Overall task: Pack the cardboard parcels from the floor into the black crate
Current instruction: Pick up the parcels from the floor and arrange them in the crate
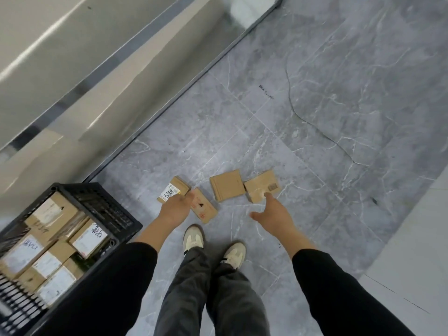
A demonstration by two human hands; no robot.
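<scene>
Left hand (pixel 178 207) reaches down over two cardboard parcels on the grey floor (pixel 315 117). A white-labelled parcel (pixel 173 189) lies at its 11 o'clock and a red-marked parcel (pixel 206 209) at its 3 o'clock, and its fingertips end about where the two meet. The hand is seen from the back and blurred, so I cannot tell whether it grips either one. Right hand (pixel 274 212) is spread and holds nothing, with the thumb out toward 9 o'clock and the fingers straight toward 12 o'clock. One fingertip is at the near edge of a taped parcel (pixel 260 186). A plain parcel (pixel 226 185) lies between the two hands, just beside the taped one at its 9 o'clock, touched by neither hand. The black crate (pixel 109 209) stands at the left hand's 8 o'clock, well apart from the floor parcels, and is filled with labelled boxes (pixel 89 236). Two pale shoes (pixel 194 238) stand at 6 o'clock of the parcels.
</scene>
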